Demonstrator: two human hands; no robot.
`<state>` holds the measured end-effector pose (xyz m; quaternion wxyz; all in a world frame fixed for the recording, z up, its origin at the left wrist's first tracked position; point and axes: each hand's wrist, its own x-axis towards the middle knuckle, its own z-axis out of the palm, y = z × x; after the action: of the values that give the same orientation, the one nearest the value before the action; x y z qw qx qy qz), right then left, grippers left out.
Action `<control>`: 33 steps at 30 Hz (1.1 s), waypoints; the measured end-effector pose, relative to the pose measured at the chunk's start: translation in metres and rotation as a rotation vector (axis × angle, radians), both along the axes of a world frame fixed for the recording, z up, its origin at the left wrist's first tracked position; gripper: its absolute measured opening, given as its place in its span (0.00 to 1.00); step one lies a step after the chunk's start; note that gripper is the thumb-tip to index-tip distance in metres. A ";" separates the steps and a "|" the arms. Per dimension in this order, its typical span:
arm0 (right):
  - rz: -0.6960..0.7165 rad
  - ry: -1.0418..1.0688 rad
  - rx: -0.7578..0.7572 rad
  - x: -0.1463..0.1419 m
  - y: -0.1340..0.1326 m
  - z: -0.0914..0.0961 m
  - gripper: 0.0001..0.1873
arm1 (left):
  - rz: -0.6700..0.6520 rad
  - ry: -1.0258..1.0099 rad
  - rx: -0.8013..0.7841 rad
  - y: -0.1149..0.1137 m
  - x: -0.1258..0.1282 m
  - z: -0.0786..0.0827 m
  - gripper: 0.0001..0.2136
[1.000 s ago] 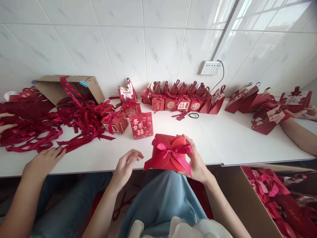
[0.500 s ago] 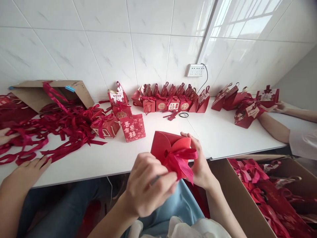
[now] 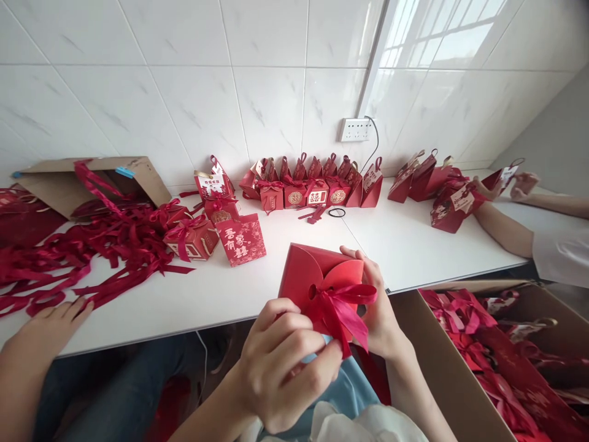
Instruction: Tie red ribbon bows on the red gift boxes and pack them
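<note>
A red gift box [image 3: 299,270] with overlapping curved flaps is held above my lap, just in front of the table edge. My right hand [image 3: 380,316] wraps round its right side, thumb and fingers partly hidden behind it. A glossy red ribbon [image 3: 343,307] comes out of a hole in the flaps and fans into a loop and tails. My left hand [image 3: 289,359] is closed at the lower left of the box, with the fingertips pinching a tail of the ribbon.
On the white table [image 3: 317,245] stand a row of red boxes [image 3: 317,195], a patterned red box [image 3: 242,239] and a black ring [image 3: 337,212]. Tangled ribbons [image 3: 124,245] spill from a tipped carton [image 3: 138,175]. Co-workers' hands are at both sides; an open carton [image 3: 464,368] of boxes sits right.
My left hand has moved down and slightly right with the ribbon tail. The ribbon hangs lower. At the right, a co-worker's carded box is turned and their hands have shifted.
</note>
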<state>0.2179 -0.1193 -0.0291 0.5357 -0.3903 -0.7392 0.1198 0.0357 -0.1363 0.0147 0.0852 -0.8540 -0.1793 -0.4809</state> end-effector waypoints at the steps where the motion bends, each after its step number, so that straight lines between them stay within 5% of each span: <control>1: -0.002 -0.004 -0.001 0.001 0.000 0.000 0.45 | -0.026 -0.016 -0.020 0.000 0.000 0.001 0.06; 4: -0.010 -0.033 -0.017 0.008 -0.002 0.001 0.47 | -0.083 -0.197 -0.151 0.010 -0.003 -0.001 0.06; 8: -0.093 -0.008 -0.064 0.028 -0.013 -0.004 0.48 | 0.208 -0.463 -0.474 0.052 -0.009 -0.022 0.04; 11: -0.222 0.248 -0.195 0.047 -0.026 -0.010 0.51 | 0.253 -0.317 -0.785 0.089 0.009 -0.049 0.09; 14: -0.225 0.616 -0.329 0.065 -0.039 -0.008 0.45 | 0.028 -0.077 -0.904 0.108 0.050 -0.081 0.10; 18: -0.053 0.919 -0.534 0.084 -0.059 0.012 0.40 | -0.276 0.192 -0.784 0.109 0.103 -0.128 0.13; 22: 0.000 1.086 -0.573 0.095 -0.078 0.030 0.38 | -0.186 0.329 -0.604 0.117 0.122 -0.168 0.17; 26: 0.015 1.249 -0.550 0.102 -0.091 0.029 0.36 | -0.108 0.473 -0.444 0.127 0.119 -0.182 0.20; 29: -0.199 1.206 -0.447 0.106 -0.094 0.014 0.36 | -0.066 0.545 -0.386 0.128 0.116 -0.180 0.20; 33: -0.832 0.670 -0.191 0.118 -0.099 -0.019 0.49 | -0.046 0.575 -0.325 0.127 0.116 -0.177 0.21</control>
<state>0.3355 -0.2183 -0.0478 0.7061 -0.6376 -0.2969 0.0821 0.1517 -0.0089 -0.1618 -0.0157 -0.9610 -0.2030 -0.1872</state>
